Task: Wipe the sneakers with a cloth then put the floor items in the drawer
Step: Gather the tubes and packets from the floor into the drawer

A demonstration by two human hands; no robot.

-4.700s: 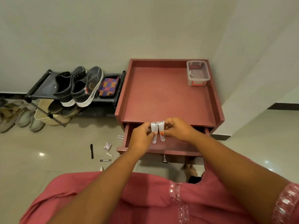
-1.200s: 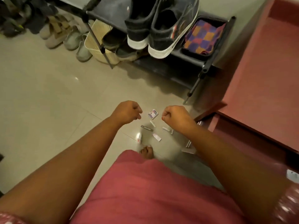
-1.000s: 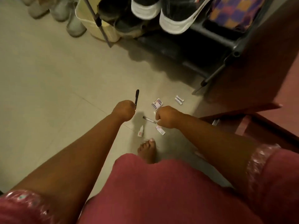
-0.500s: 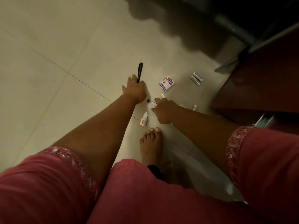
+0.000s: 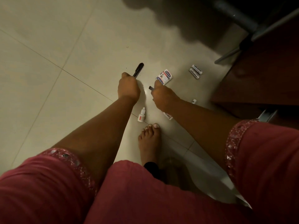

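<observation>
Small items lie scattered on the pale tiled floor. My left hand [image 5: 128,88] grips a black pen [image 5: 138,69] whose far end sticks out past my fingers. My right hand [image 5: 161,94] pinches a small dark flat strip [image 5: 151,88] just off the floor. A white and blue card packet [image 5: 164,77] lies right beyond my right hand. Two white batteries [image 5: 195,72] lie side by side farther right. A small white dropper bottle [image 5: 141,115] lies between my forearms. A white tube [image 5: 168,116] peeks out under my right forearm.
The dark red cabinet [image 5: 258,75] stands at the right, with a metal drawer rail [image 5: 267,114] below it. A shoe rack leg [image 5: 229,54] crosses the top right. A tiny white cap [image 5: 193,101] lies by the cabinet. My bare foot [image 5: 149,139] stands near the bottle.
I have bent lower over the floor. My left hand has curled round the black pen. My right hand has taken hold of the dark strip.
</observation>
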